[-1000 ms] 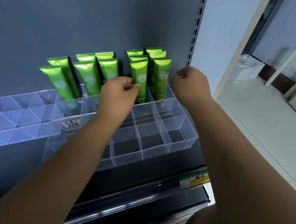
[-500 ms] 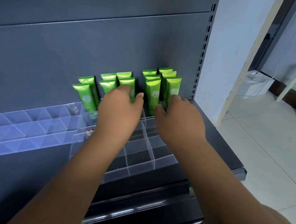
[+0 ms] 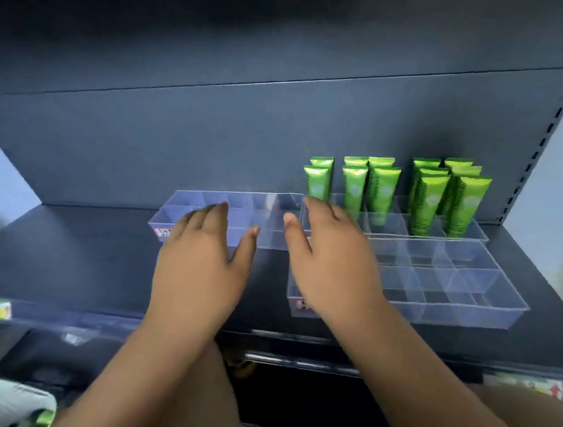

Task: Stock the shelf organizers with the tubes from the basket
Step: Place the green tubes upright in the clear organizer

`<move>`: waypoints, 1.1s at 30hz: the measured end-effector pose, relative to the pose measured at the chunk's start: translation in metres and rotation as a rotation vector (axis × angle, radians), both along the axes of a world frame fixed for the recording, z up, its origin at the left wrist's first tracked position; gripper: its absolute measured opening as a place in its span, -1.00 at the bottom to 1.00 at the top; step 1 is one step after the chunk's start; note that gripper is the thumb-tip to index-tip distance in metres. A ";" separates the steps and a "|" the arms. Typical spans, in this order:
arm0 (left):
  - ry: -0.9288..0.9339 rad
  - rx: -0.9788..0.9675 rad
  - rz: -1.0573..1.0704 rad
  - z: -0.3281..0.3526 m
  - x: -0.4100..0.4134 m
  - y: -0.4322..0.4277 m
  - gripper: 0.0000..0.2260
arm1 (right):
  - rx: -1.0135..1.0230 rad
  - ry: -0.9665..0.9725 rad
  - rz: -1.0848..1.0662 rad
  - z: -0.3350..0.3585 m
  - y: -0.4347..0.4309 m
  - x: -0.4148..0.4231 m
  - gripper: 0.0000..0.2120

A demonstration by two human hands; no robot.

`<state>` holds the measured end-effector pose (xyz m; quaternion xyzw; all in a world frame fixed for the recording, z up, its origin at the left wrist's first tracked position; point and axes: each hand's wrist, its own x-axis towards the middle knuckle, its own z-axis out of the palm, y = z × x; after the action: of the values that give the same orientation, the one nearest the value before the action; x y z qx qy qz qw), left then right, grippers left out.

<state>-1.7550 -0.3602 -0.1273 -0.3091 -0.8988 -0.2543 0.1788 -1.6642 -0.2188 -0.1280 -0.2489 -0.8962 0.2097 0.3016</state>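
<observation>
Both my hands are empty, grip open: left hand (image 3: pixel 200 257) over the left organizer (image 3: pixel 273 209), right hand (image 3: pixel 330 262) over the right organizer (image 3: pixel 471 300), green tubes (image 3: pixel 426 199) upright in its back rows.

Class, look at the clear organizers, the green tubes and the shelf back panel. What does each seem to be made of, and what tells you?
Clear organizers: probably rigid acrylic or similar plastic; see-through walls with bright edges.
Green tubes: likely soft plastic or laminate with a metallic gloss; crimped flat tops, shiny streaks.
Back panel: seems painted sheet metal, matt dark grey; the slotted upright suggests steel shelving, though this is uncertain.
</observation>
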 end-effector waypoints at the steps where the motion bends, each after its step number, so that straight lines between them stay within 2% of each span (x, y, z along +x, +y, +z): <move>1: 0.028 0.003 0.052 -0.002 -0.002 -0.026 -0.45 | 0.014 0.000 0.049 0.002 -0.018 -0.008 -0.55; 5: 0.088 0.027 0.276 -0.011 -0.001 -0.132 -0.39 | 0.100 0.039 0.266 0.012 -0.104 -0.033 -0.49; 11: 0.047 0.053 0.656 -0.015 0.016 -0.284 -0.39 | 0.158 0.069 0.652 0.010 -0.265 -0.074 -0.42; 19: -0.138 0.011 1.019 -0.059 0.043 -0.435 -0.42 | 0.180 -0.135 1.064 -0.045 -0.431 -0.107 -0.53; 22: -0.218 0.041 1.103 -0.088 0.048 -0.466 -0.41 | 0.182 -0.220 1.126 -0.082 -0.456 -0.121 -0.60; 25: -0.263 0.064 1.150 -0.127 0.041 -0.483 -0.41 | 0.268 -0.300 1.145 -0.121 -0.468 -0.140 -0.70; 33: -0.627 -0.029 1.163 -0.248 -0.025 -0.485 -0.39 | 0.278 -0.766 1.069 -0.199 -0.504 -0.200 -0.70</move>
<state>-1.7799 -0.8452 -0.3751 0.3130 -0.9320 -0.1823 0.0129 -1.8645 -0.7223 -0.3271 0.2135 -0.9585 0.1098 -0.1536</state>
